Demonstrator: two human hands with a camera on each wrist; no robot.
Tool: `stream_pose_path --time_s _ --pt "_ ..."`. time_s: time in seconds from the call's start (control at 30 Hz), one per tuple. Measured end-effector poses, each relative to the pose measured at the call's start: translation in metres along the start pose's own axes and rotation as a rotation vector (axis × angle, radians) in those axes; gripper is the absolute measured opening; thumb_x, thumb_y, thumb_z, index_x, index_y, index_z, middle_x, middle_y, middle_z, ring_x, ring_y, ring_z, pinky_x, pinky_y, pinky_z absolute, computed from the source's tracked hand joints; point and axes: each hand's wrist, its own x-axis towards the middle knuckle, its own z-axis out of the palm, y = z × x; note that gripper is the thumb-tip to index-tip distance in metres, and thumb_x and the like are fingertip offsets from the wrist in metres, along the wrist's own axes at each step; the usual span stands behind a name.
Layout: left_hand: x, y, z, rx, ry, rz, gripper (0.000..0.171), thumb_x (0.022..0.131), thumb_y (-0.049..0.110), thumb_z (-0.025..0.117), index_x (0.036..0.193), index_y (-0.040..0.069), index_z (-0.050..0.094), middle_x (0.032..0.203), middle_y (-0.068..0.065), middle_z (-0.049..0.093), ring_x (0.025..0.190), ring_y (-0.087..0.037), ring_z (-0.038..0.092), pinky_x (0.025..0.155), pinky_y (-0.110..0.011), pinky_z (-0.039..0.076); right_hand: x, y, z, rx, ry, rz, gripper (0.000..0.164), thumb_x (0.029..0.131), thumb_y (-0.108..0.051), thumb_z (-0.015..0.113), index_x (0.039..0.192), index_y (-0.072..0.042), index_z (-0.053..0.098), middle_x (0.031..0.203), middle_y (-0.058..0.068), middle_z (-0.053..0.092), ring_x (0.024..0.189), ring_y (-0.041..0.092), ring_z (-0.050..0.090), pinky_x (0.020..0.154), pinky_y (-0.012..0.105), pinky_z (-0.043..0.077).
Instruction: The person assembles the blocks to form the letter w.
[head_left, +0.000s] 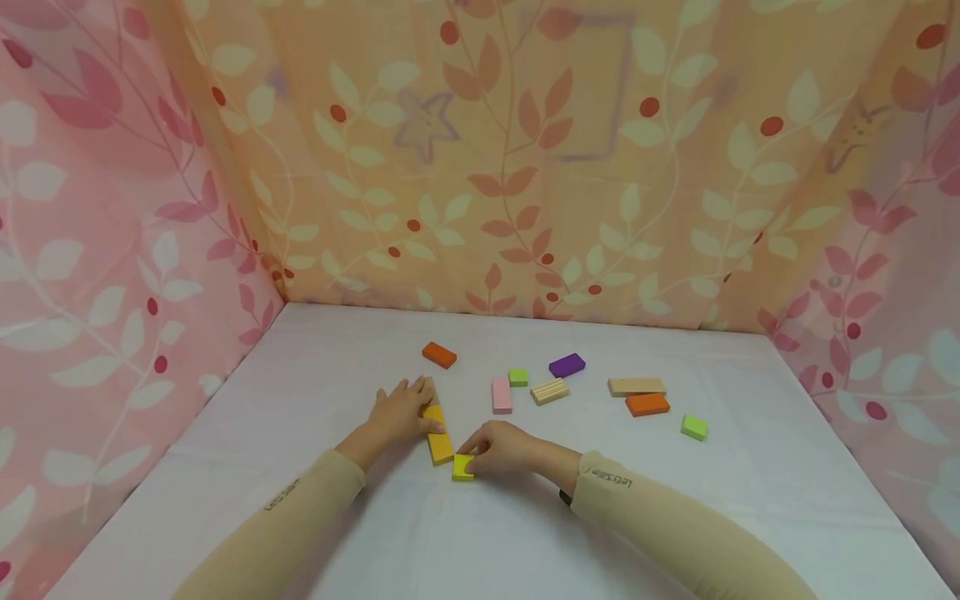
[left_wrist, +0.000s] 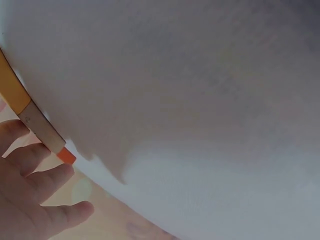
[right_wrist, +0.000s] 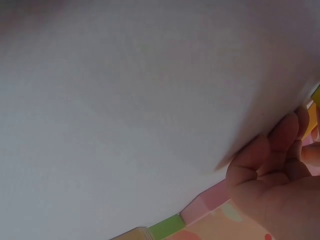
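Note:
In the head view, my left hand (head_left: 396,414) rests with spread fingers along a slanted row of blocks. The row has a plain wooden piece (head_left: 429,387) at its far end and yellow-orange (head_left: 440,450) nearer me. My left thumb lies over the yellow-orange part, so I cannot tell whether it is one block or two. In the left wrist view, the fingertips (left_wrist: 41,148) touch the side of the wooden piece. Just right of the row's near end, my right hand (head_left: 507,447) pinches a small bright yellow block (head_left: 462,470) on the table, between thumb and fingers.
Beyond my hands lie an orange block (head_left: 439,355), a pink block (head_left: 502,396), a green cube (head_left: 518,377), a ridged wooden block (head_left: 550,392) and a purple block (head_left: 567,365). Farther right are a wooden plank (head_left: 636,387), another orange block (head_left: 647,405) and a lime block (head_left: 694,427).

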Motion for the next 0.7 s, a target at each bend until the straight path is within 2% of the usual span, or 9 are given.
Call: stream_pose_path --time_s 0.27,0.57,0.7 --pt "0.0017 -0.0005 0.0007 -0.014 -0.014 -0.002 0.083 0.084 0.047 0.071 0.148 0.003 0.040 0.153 -0.023 0.030 0.132 -0.043 0.040 0.100 -0.067 0.033 0.0002 -0.0010 0.0002 -0.008 -0.007 0.021 0.023 0.086 -0.013 0.075 0.108 -0.012 0.076 0.067 -0.004 0.053 0.063 0.009 0.046 0.054 0.020 0.038" --pt "0.0027 -0.0009 0.0016 0.030 -0.012 0.006 0.084 0.085 0.049 0.069 0.147 0.002 0.039 0.153 -0.022 0.032 0.139 -0.049 0.023 0.104 -0.069 0.024 -0.0039 -0.0056 0.0009 0.000 0.011 0.043 0.022 0.085 -0.012 0.075 0.107 -0.009 0.076 0.067 -0.002 0.053 0.064 0.011 0.046 0.055 0.021 0.037" --pt "0.0027 -0.0009 0.0013 0.026 -0.005 0.005 0.083 0.085 0.047 0.070 0.147 0.001 0.040 0.153 -0.023 0.032 0.141 -0.048 0.019 0.105 -0.069 0.022 -0.0036 -0.0068 0.0006 0.008 0.019 0.045 0.022 0.085 -0.011 0.075 0.107 -0.009 0.076 0.066 -0.002 0.053 0.062 0.011 0.046 0.054 0.021 0.036"
